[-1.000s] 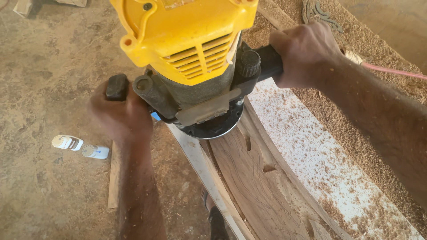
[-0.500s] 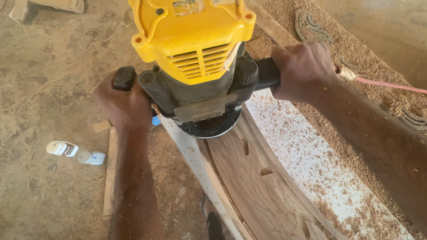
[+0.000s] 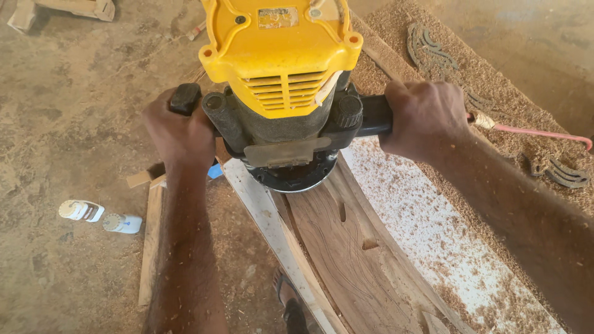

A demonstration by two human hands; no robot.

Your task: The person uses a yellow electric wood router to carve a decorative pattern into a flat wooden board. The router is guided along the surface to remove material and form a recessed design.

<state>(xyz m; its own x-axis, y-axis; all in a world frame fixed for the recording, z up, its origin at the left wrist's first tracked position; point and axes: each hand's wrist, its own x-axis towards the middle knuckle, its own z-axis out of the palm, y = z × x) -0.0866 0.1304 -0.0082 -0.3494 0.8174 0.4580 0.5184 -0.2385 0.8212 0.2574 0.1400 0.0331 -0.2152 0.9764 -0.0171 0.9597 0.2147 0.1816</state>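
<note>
Both my hands clamp the side handles of a yellow-topped router. My left hand is wrapped tight round the black left handle, fingers closed. My right hand is fisted round the black right handle. The router stands upright, its round black base sitting on the upper end of a curved dark wood workpiece, which has small slots cut in it. A pale strip runs along the workpiece's left edge. Sawdust covers the white board to the right. A pink cord trails off past my right wrist. Two small bottles lie on the dirt floor, left, well apart. A sandalled foot shows below.
</note>
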